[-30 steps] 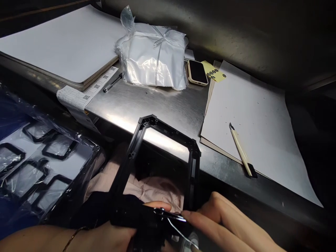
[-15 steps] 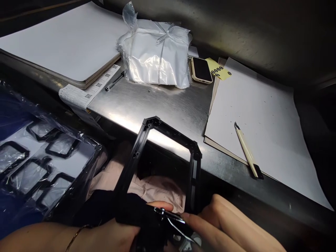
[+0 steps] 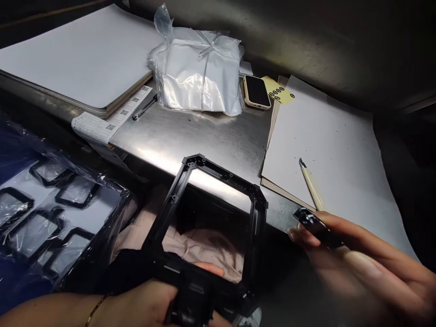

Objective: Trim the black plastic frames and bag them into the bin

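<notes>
At the bottom centre, my left hand is closed on the lower side of a black plastic frame, which is tilted over my lap in front of the metal table. To the right, my right hand pinches a small shiny clipper-like tool between thumb and fingers, apart from the frame. Motion blurs part of this hand. Just beyond its fingers, a cream-handled knife lies on white sheets.
A plastic-lined bin with several black frames stands at the left. On the metal table lie a white board stack, a plastic-wrapped bundle, a phone, yellow stickers and a pen.
My right hand has moved away from the frame's lower edge, up and to the right, carrying the small tool. My left hand still holds the frame, whose right side has shifted slightly right.
</notes>
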The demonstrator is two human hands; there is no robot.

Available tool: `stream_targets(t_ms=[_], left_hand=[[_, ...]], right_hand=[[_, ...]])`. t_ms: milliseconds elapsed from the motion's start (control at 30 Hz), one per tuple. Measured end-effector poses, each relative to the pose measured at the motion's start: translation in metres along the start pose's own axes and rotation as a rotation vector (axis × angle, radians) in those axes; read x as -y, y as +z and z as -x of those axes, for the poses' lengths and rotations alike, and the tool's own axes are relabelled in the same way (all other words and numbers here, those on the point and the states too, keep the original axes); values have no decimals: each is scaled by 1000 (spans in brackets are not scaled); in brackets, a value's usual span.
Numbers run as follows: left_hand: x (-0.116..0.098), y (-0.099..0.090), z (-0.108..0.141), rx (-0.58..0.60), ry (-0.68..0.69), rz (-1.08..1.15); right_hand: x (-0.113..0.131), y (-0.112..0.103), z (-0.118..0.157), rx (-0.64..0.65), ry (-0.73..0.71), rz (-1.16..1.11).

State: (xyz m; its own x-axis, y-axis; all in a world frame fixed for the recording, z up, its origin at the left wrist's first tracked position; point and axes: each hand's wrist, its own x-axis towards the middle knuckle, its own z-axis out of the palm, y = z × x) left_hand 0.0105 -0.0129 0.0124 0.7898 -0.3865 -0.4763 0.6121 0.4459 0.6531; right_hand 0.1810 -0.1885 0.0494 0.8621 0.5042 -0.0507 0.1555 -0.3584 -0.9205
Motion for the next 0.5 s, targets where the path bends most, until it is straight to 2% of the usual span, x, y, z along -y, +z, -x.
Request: stream_targets(t_ms=[67,133,267,333,400,500], left_hand=[[-1,1,-2,51,2,87],[2,1,-8,94,-6,145],[20,1,-28,157,-90,258],[25,-1,-32,182,-19,380],[24,-4,-27,154,120,466],[12,-7,-12,76,267,452]], right_hand=[[-8,4,-1,27,60,-124],[-14,12,-2,122,113,-228],[-22,24,0,282,218,-295],[-25,23,0,304,230,-315],[-29,19,-1,318,220,-294],[-34,12,-4,370,199,-222]])
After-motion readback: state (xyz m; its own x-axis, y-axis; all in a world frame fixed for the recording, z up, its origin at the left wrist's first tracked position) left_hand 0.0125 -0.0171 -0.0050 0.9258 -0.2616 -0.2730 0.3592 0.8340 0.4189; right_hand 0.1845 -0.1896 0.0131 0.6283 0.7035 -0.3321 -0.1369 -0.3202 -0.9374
